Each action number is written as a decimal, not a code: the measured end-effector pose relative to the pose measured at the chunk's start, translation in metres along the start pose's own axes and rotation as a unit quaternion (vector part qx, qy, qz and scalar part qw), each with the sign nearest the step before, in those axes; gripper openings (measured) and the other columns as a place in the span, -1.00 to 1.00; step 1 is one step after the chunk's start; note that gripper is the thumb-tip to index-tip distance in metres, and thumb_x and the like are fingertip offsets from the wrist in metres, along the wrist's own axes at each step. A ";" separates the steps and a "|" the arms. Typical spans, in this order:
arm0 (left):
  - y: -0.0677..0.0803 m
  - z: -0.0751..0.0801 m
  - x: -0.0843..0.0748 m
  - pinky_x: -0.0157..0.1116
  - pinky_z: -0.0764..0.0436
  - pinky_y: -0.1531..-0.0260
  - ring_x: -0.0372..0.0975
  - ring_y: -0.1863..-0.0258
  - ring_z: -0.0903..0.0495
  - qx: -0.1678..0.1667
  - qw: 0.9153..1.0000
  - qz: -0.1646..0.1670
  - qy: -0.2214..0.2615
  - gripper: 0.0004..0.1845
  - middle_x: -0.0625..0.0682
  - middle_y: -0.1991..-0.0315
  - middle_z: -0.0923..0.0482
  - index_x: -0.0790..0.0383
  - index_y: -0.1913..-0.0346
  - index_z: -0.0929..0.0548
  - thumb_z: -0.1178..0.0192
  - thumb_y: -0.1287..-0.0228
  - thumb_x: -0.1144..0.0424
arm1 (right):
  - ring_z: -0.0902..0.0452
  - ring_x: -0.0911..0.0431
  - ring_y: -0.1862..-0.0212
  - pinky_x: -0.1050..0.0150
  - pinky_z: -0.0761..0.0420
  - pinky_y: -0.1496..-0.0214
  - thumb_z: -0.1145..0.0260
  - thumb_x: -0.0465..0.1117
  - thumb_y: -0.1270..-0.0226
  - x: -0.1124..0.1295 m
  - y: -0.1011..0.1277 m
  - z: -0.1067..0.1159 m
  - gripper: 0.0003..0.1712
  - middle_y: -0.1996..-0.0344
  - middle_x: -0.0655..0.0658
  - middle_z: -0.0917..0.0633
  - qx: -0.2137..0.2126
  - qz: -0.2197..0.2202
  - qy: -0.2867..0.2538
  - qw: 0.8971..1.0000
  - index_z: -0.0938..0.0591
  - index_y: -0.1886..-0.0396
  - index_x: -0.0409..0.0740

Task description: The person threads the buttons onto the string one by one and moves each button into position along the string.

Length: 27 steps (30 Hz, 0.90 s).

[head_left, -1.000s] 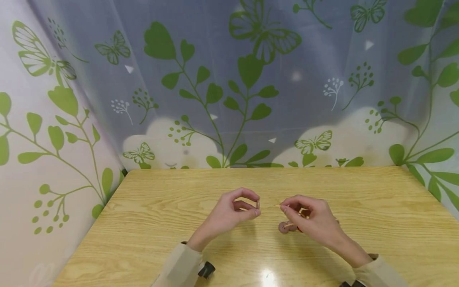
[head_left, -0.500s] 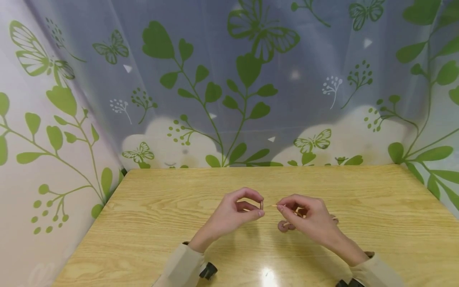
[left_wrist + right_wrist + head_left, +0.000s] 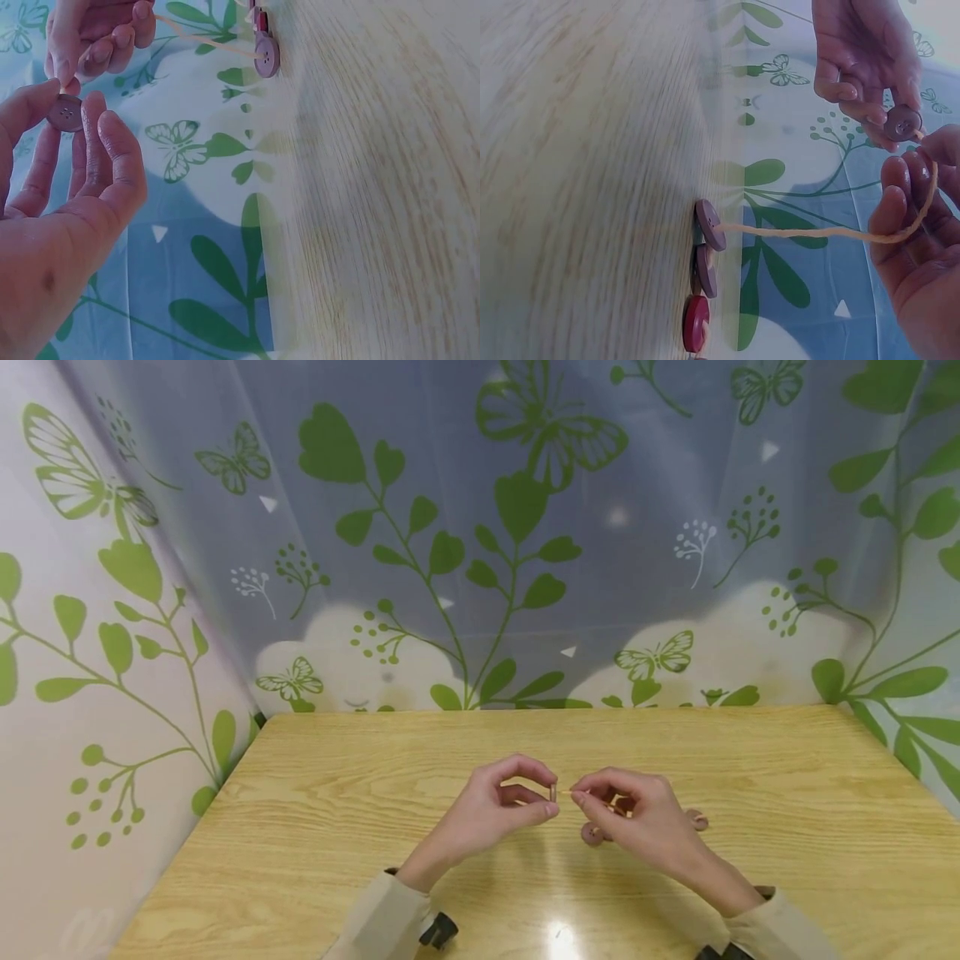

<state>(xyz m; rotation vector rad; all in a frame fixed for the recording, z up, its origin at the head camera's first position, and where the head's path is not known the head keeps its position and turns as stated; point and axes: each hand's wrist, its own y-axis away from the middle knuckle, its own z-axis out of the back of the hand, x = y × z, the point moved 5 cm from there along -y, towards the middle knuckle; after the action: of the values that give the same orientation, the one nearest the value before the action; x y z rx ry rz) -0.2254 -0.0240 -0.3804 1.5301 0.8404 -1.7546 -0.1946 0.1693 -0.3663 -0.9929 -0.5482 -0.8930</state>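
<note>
Loose button [image 3: 67,114], mauve w/ four holes, sits above the table, pinched on edge btwn thumb & forefinger of the left hand [image 3: 495,810]; other fingers of that hand curled loosely behind it. In head view the button [image 3: 552,792] shows edge-on, just beside the right hand's fingertips. Right hand [image 3: 633,822] pinches the end of a tan cord [image 3: 832,233] btwn thumb & forefinger, cord tip right at the button face; can't tell if the tip is in a hole yet. From the pinch the cord loops under the right hand's fingers [image 3: 896,202] & runs down to the table, where it passes through a mauve button [image 3: 711,224] standing on edge. Touching that one, in a row: a second mauve button [image 3: 706,271], then a red button [image 3: 695,323], both on edge too; cord thru those two not clear. Both hands held close together, over the middle of the wooden table [image 3: 315,827], strung buttons [image 3: 592,834] lying just under the right hand. Tan sleeves [image 3: 382,918] on both forearms, dark wrist gear [image 3: 438,932] at the cuffs. Behind the table, a curtain [image 3: 450,527] w/ green leaves & butterflies.
</note>
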 end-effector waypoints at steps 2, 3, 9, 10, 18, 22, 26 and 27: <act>0.000 -0.001 0.000 -0.25 -0.72 0.01 -0.22 0.05 -0.72 0.004 1.000 -0.001 0.003 -0.68 0.15 -0.16 -0.57 0.17 -0.13 -0.61 -0.35 -0.36 0.31 | -0.44 0.34 0.53 0.39 -0.50 0.53 -0.37 -0.35 -0.39 0.000 0.000 0.000 -0.82 0.45 0.05 -0.73 0.000 0.003 0.000 1.000 -0.76 0.21 0.04; 0.000 -0.001 0.000 -0.26 -0.72 0.01 -0.22 0.05 -0.72 0.005 1.000 0.000 0.004 -0.68 0.17 -0.17 -0.56 0.18 -0.14 -0.61 -0.34 -0.36 0.31 | -0.44 0.34 0.52 0.39 -0.50 0.53 -0.37 -0.36 -0.39 0.001 0.000 -0.001 -0.82 0.44 0.06 -0.73 0.001 0.005 0.001 1.000 -0.76 0.21 0.04; -0.001 -0.001 0.000 -0.27 -0.71 0.01 -0.24 0.04 -0.72 0.006 1.000 0.003 0.006 -0.65 0.16 -0.17 -0.56 0.21 -0.17 -0.59 -0.34 -0.37 0.29 | -0.43 0.33 0.53 0.39 -0.49 0.53 -0.36 -0.37 -0.39 0.002 -0.001 -0.002 -0.80 0.43 0.05 -0.74 0.004 0.016 -0.003 1.000 -0.76 0.21 0.04; -0.001 -0.001 0.000 -0.27 -0.71 0.01 -0.24 0.04 -0.72 0.007 1.000 0.003 0.007 -0.65 0.17 -0.18 -0.55 0.22 -0.17 -0.59 -0.34 -0.38 0.29 | -0.43 0.33 0.53 0.39 -0.49 0.53 -0.36 -0.37 -0.39 0.002 -0.001 -0.002 -0.81 0.43 0.06 -0.75 0.004 0.017 -0.003 1.000 -0.76 0.21 0.04; -0.001 -0.003 0.001 -0.27 -0.71 0.00 -0.24 0.03 -0.71 0.012 1.000 0.002 0.009 -0.63 0.26 -0.23 -0.51 0.24 -0.18 -0.58 -0.34 -0.38 0.29 | -0.43 0.34 0.56 0.39 -0.48 0.54 -0.36 -0.36 -0.40 0.001 -0.001 -0.004 -0.82 0.42 0.10 -0.75 0.011 0.015 -0.005 1.000 -0.76 0.22 0.03; -0.001 -0.003 0.002 -0.26 -0.72 0.01 -0.23 0.03 -0.72 0.008 1.000 0.004 0.011 -0.64 0.15 -0.19 -0.56 0.20 -0.17 -0.59 -0.35 -0.37 0.27 | -0.39 0.35 0.57 0.39 -0.47 0.56 -0.37 -0.37 -0.39 0.001 -0.001 -0.005 -0.83 0.40 0.09 -0.75 0.013 0.018 -0.008 1.000 -0.77 0.21 0.01; -0.002 -0.004 0.003 -0.27 -0.72 0.02 -0.24 0.04 -0.74 -0.001 1.000 0.008 0.019 -0.68 0.04 -0.11 -0.61 0.18 -0.09 -0.59 -0.38 -0.35 0.27 | -0.41 0.34 0.58 0.39 -0.46 0.56 -0.36 -0.37 -0.40 0.002 0.000 -0.006 -0.82 0.42 0.09 -0.74 0.017 0.021 -0.015 1.000 -0.76 0.21 0.02; -0.002 -0.004 0.003 -0.27 -0.72 0.02 -0.24 0.04 -0.75 -0.003 1.000 0.009 0.021 -0.69 0.03 -0.10 -0.62 0.19 -0.07 -0.59 -0.38 -0.34 0.27 | -0.43 0.34 0.58 0.39 -0.46 0.56 -0.36 -0.38 -0.40 0.002 0.000 -0.006 -0.81 0.44 0.09 -0.73 0.017 0.022 -0.016 0.999 -0.76 0.21 0.02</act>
<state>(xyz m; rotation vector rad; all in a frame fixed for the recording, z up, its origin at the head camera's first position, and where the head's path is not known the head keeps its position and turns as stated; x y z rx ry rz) -0.2251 -0.0200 -0.3835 1.5713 0.8494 -1.7095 -0.1937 0.1629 -0.3675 -0.9859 -0.5647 -0.8267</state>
